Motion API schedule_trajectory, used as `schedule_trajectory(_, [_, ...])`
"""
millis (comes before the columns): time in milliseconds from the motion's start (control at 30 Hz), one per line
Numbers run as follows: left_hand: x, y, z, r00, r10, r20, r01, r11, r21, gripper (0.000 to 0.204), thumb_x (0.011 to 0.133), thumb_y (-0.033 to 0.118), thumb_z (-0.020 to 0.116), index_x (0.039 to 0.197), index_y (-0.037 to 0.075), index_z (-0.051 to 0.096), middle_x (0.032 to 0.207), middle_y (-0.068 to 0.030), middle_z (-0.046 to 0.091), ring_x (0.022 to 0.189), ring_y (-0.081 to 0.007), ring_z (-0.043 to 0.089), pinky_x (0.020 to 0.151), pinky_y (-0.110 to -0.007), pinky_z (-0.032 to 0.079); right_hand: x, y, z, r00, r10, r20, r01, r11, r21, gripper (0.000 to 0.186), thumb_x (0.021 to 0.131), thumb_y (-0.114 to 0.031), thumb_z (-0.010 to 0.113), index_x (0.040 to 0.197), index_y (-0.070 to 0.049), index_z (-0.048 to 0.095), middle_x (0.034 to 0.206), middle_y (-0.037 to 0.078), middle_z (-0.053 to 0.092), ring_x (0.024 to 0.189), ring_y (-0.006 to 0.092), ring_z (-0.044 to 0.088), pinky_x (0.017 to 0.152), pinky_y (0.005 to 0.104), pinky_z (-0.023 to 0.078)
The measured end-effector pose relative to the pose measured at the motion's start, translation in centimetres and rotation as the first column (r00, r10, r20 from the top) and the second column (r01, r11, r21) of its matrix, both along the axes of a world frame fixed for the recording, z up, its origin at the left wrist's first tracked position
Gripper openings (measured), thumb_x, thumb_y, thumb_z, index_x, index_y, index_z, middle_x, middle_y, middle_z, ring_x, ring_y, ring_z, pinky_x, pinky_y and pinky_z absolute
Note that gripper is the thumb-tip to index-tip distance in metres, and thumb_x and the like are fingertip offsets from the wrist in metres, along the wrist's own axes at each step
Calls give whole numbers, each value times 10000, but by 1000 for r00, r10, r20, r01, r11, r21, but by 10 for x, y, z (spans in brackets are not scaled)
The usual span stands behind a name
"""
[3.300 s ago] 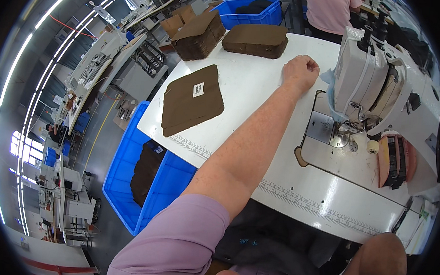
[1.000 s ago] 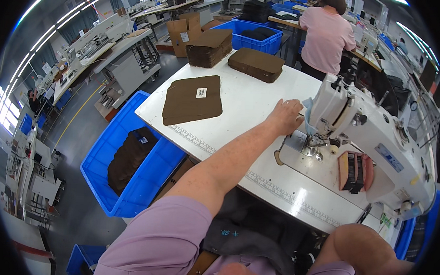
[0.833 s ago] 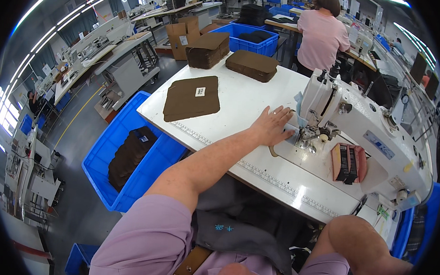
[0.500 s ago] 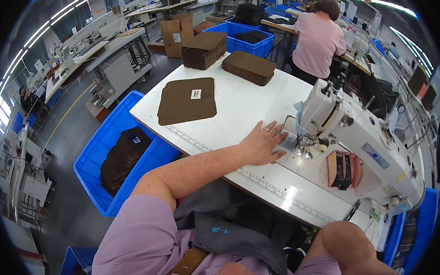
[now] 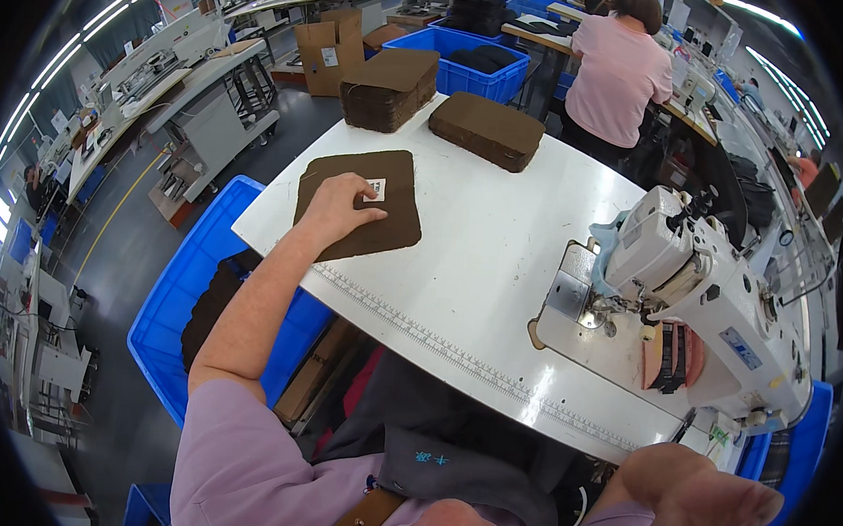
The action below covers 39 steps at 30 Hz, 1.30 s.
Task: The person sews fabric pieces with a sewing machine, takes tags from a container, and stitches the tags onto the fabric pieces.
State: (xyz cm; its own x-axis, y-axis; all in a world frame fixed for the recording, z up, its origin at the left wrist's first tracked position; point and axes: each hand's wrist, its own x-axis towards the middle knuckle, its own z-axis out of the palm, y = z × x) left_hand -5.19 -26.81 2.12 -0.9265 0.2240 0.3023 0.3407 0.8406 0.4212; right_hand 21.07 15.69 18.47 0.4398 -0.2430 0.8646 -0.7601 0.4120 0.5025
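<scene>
Cloth, brown and flat with rounded corners, lay on the left part of the white table, directly under the person's left hand. From where I stood it looked nearly square, so no long axis stood out; one edge ran roughly along the table's front, close to the printed ruler strip. The hand had come in over that front edge, with its forearm slanting up across the blue bin, where more dark brown pieces lay partly hidden.

The thumb stood apart from the forefinger, pointing rightward across the cloth, while the forefinger bent down beside the white label and covered part of it. The label sat just past the fingertips, toward the far right corner of the piece. I could not tell whether the fingers pressed on the cloth or only hung over it, and the remaining fingers were mostly hidden.

The left hand was plainly the nearer one. The right arm was bent low at the right, and I could make out no hand at its end. The sewing machine stood well apart from the cloth, off to the right. Beyond the cloth, near the table's far edge, were a tall brown stack and a lower stack.
</scene>
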Motion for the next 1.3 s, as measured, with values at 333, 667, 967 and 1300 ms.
schedule_trajectory(333, [-22, -8, 5, 998, 50, 28, -46, 991, -124, 130, 788, 114, 737, 893, 53, 784, 906, -104, 745, 887, -301, 725, 808, -413, 577, -12, -10, -33, 595, -278, 754, 15, 942, 336, 427, 1080, -463, 499, 1181, -127, 742, 1155, 46, 742, 926, 216, 671, 800, 401, 530])
schedule_trajectory(667, [-120, 126, 36, 968, -199, -150, 214, 973, 87, 247, 853, 251, 815, 907, 13, 779, 904, -135, 757, 922, -262, 746, 849, -376, 568, -82, -26, -159, 313, -306, 899, -372, 832, 412, 128, 921, -242, 729, 905, -115, 716, 798, 24, 596, 717, 230, 614, 708, 379, 498])
schedule_trajectory(967, [-227, 209, 41, 985, -151, -86, 131, 971, -201, 177, 727, 154, 857, 862, 43, 828, 869, -182, 774, 858, -345, 751, 848, -409, 593, -85, -6, -159, 229, -260, 938, -315, 892, 324, 194, 945, -284, 725, 836, -127, 688, 775, 13, 559, 722, 221, 609, 701, 373, 504])
schedule_trajectory(1300, [-244, 156, 25, 991, 136, 5, -100, 698, 709, 175, 779, 184, 847, 859, 33, 811, 812, -61, 772, 763, -168, 728, 763, -289, 581, -89, -11, -172, 248, -213, 945, -337, 896, 290, 272, 973, -300, 687, 782, -111, 648, 737, 41, 529, 684, 255, 577, 672, 394, 470])
